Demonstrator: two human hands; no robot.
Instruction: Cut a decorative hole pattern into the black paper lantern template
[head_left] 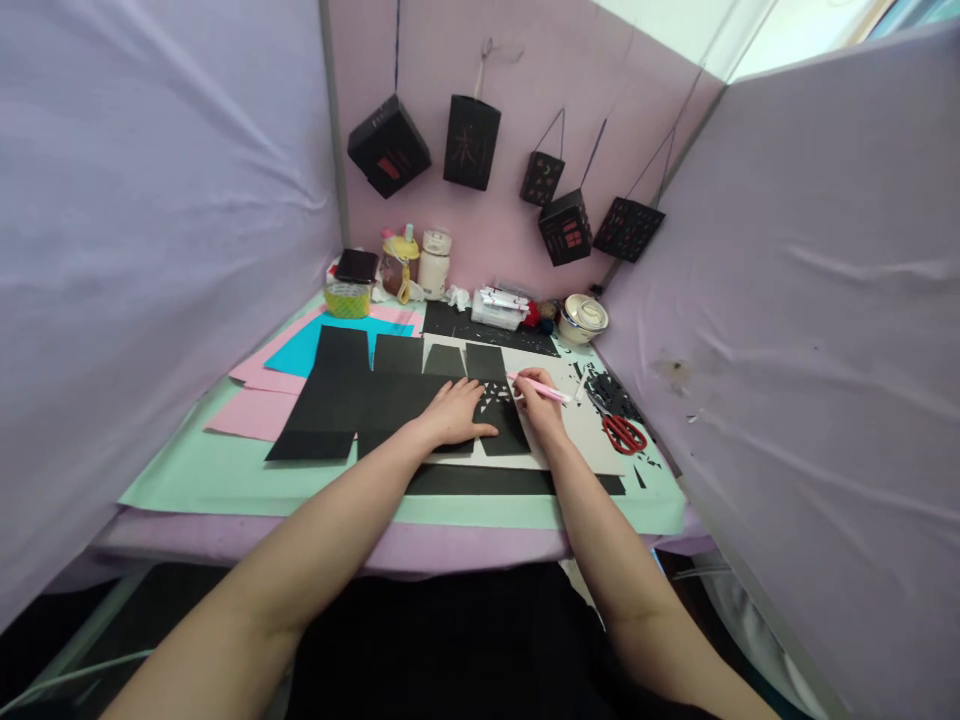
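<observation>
A large sheet of black paper point(390, 400), cut with flaps along its edges, lies flat on a white board point(577, 440). My left hand point(454, 412) is spread palm down on the sheet, fingers apart. Just right of its fingertips, small triangular cut-outs point(495, 396) show white through the paper. My right hand point(537, 398) grips a slim pink pen-shaped craft knife point(551, 391) at the sheet's right edge. The knife's tip is too small to make out.
Red-handled scissors point(624, 435) and black paper scraps point(611, 390) lie to the right. Pink point(251, 413) and blue paper point(300, 352) sit at the left. Behind stand a tape roll point(348, 300), a white bottle point(434, 265) and a round tub point(583, 318). Black paper boxes point(471, 143) hang above.
</observation>
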